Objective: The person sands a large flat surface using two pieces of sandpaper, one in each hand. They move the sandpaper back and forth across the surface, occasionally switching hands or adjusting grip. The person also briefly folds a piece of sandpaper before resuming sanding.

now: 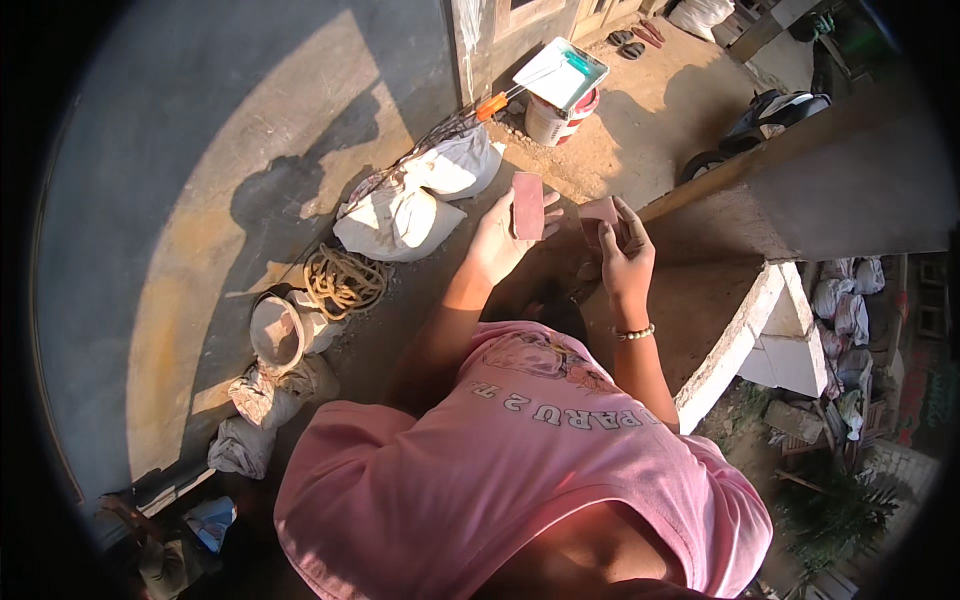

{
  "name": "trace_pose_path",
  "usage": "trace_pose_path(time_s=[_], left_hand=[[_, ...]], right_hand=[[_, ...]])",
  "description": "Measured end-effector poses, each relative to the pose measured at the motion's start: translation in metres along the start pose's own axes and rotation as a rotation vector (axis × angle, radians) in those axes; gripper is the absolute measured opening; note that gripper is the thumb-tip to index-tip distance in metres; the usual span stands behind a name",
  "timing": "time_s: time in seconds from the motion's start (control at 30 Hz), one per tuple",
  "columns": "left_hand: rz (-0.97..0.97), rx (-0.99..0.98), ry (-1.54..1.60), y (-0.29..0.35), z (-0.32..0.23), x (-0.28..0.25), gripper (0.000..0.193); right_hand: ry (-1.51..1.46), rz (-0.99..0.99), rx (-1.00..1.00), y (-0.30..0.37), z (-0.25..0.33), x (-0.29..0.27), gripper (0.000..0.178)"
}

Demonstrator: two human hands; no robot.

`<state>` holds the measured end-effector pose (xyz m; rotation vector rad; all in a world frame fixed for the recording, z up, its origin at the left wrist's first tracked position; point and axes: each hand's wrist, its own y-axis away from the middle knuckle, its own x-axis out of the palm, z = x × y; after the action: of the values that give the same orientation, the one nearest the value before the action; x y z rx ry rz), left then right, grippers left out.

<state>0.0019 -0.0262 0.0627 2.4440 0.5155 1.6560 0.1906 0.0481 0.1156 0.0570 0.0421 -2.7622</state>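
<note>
A flat reddish-brown rectangle, which looks like a piece of sandpaper (528, 206), lies upright across the palm and fingers of my left hand (495, 240). The thumb rests along its edge, and some fingertips show beyond its right side. My right hand (627, 262), with a beaded bracelet (635, 332) at the wrist, pinches a second reddish-brown sandpaper piece (598, 212) between thumb and fingers. That piece looks bent or folded. A small gap separates the two hands, which are held in front of my pink shirt (540, 450).
Along the grey wall (200, 200) at left sit white sacks (400, 222), a coiled rope (345, 282) and a bucket (277, 332). A paint tray (561, 75) rests on a paint bucket (555, 122) ahead. A pillar and low wall (735, 325) stand close on the right.
</note>
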Motion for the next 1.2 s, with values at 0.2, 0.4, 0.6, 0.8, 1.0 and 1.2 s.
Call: trace_pose_path(time_s=[0.2, 0.4, 0.6, 0.8, 1.0, 1.2], left_hand=[[0.609, -0.210, 0.700, 0.008, 0.001, 0.020, 0.061], [0.217, -0.081, 0.057, 0.022, 0.002, 0.018, 0.081], [0.158, -0.118, 0.103, 0.028, -0.001, 0.021, 0.069], [0.056, -0.052, -0.229, 0.041, 0.001, 0.007, 0.052], [-0.060, -0.116, -0.308, 0.056, 0.005, -0.034, 0.041], [-0.093, 0.042, -0.557, 0.071, -0.006, -0.052, 0.047]], right_hand=[[0.804, 0.187, -0.649, 0.011, 0.032, 0.040, 0.054], [0.674, 0.368, -0.579, 0.025, -0.008, 0.054, 0.060], [0.761, 0.267, -0.625, 0.021, -0.008, 0.037, 0.057], [0.710, 0.266, -0.452, 0.029, -0.008, 0.044, 0.059], [0.538, 0.335, -0.302, 0.040, -0.024, 0.050, 0.070], [0.420, 0.403, -0.285, 0.034, -0.035, 0.061, 0.077]])
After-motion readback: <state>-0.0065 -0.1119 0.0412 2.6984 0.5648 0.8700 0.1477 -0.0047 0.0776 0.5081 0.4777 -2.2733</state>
